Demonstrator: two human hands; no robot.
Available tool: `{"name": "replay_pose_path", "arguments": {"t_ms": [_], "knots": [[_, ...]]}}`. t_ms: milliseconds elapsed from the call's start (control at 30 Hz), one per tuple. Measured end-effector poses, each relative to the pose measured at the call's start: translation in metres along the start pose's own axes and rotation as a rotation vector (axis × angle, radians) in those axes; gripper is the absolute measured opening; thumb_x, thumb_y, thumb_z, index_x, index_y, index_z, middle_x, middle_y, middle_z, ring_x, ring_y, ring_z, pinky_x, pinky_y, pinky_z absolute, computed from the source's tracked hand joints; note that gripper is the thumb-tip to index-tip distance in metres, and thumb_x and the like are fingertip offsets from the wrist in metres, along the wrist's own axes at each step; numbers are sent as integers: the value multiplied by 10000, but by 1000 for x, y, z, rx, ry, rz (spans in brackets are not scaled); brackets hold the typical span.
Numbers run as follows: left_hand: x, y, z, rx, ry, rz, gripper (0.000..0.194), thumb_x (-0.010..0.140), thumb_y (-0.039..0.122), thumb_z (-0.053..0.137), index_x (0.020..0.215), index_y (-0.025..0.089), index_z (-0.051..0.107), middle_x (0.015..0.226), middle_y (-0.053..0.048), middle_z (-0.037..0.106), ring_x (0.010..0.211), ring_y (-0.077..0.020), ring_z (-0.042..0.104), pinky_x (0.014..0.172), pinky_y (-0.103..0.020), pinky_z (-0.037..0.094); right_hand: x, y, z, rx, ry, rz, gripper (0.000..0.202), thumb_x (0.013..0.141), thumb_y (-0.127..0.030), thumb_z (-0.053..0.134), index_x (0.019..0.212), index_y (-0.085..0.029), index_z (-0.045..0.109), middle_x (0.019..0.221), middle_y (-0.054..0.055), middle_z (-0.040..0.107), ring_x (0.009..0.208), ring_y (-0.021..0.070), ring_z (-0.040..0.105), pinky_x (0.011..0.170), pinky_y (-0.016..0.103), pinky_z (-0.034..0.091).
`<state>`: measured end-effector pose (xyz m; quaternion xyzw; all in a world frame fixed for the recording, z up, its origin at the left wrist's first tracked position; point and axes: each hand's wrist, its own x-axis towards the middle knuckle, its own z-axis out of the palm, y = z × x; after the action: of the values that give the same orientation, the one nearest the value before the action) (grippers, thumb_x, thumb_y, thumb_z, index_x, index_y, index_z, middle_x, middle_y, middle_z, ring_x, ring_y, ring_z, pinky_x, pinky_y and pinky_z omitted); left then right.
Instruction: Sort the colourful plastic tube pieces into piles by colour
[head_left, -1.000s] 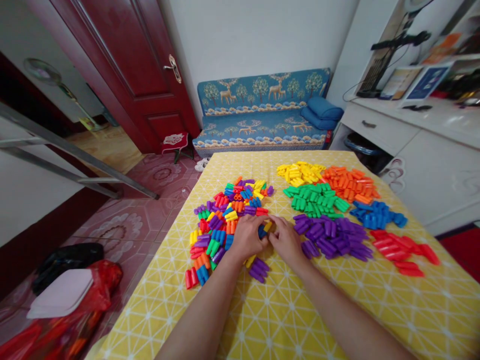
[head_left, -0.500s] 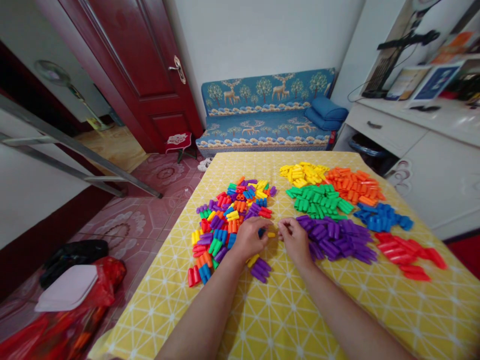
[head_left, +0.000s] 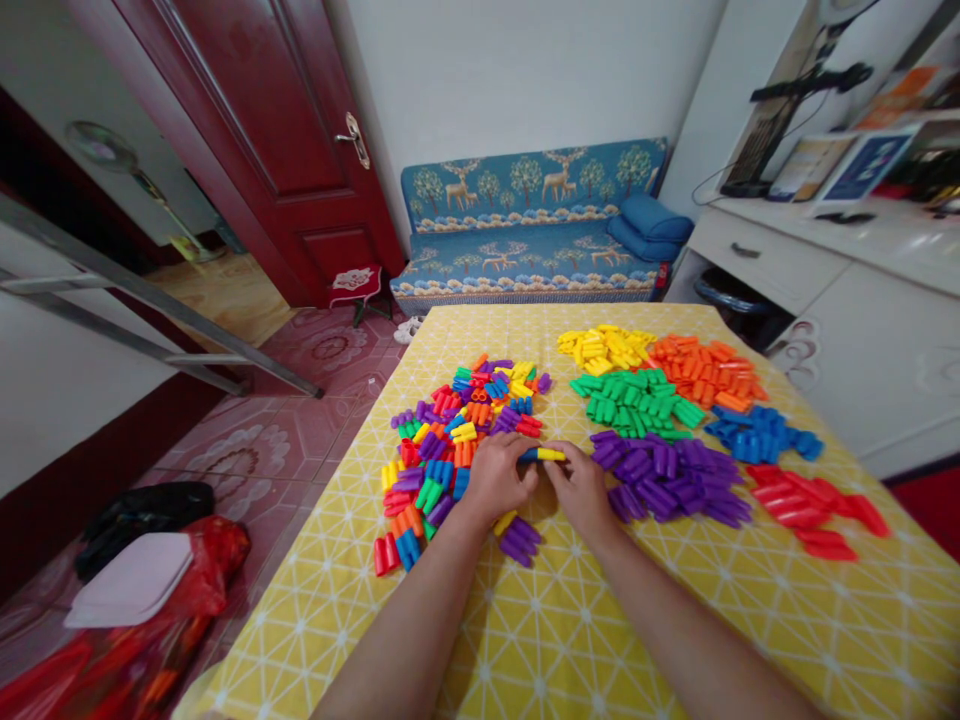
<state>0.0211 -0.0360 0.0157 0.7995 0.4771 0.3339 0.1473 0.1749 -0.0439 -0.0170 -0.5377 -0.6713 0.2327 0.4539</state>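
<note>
My left hand [head_left: 499, 478] is closed around the blue end [head_left: 529, 455] of a short row of tube-shaped plastic building blocks. My right hand [head_left: 579, 487] pinches the yellow end [head_left: 552, 454], and the row lies level between the two hands. Parts of both blocks are hidden by fingers. Beside and behind my left hand spreads a mixed pile of joined blocks [head_left: 433, 446] in several colours. A purple cluster [head_left: 519, 540] lies below that hand, by the wrist. Just right of my right hand is a heap of purple blocks [head_left: 671, 475].
Sorted heaps of yellow blocks [head_left: 604, 348], green blocks [head_left: 634, 400], orange blocks [head_left: 705, 370], blue blocks [head_left: 761, 432] and red blocks [head_left: 814, 505] lie on the yellow tablecloth [head_left: 540, 640]. A blue patterned sofa [head_left: 525, 245] stands beyond the table, a white cabinet [head_left: 892, 340] at right.
My right hand has moved left and taken hold of the yellow end, so both hands now grip the blocks. Earlier a gap separated it from them. The heaps look the same.
</note>
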Motion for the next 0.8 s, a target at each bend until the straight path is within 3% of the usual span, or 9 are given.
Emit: {"name": "replay_pose_path", "arguments": {"t_ms": [233,533,700,800], "knots": [[0,-2,0,-34,54,-35,337,731,139,572,1042,201,685,1011,-57,719,944,-229,649,868,-369,506,-3,-10,-3,140,-28,6,230,871,-315,538,1058,-209,618,1018,64,699,885,199,658,761,308,523],[-1,-1,-1,-113,84,-50,329,716,126,560,1012,193,689,998,-57,729,933,-222,668,866,-353,522,-2,-7,-5,126,6,62,265,899,-438,496,944,-207,615,779,23,684,688,179,628,629,271,486],[-2,-2,-1,-160,121,-43,296,738,116,540,992,175,680,984,-65,724,929,-212,666,851,-334,525,-2,-7,-5,108,20,68,266,895,-443,498,937,-209,618,789,24,686,701,185,633,636,279,493],[-2,-2,-2,-182,162,-39,277,772,115,524,1004,167,664,974,-69,713,923,-203,661,843,-322,523,-1,-1,-1,139,9,59,247,882,-394,526,1012,-210,625,897,44,705,782,196,657,693,298,521]]}}
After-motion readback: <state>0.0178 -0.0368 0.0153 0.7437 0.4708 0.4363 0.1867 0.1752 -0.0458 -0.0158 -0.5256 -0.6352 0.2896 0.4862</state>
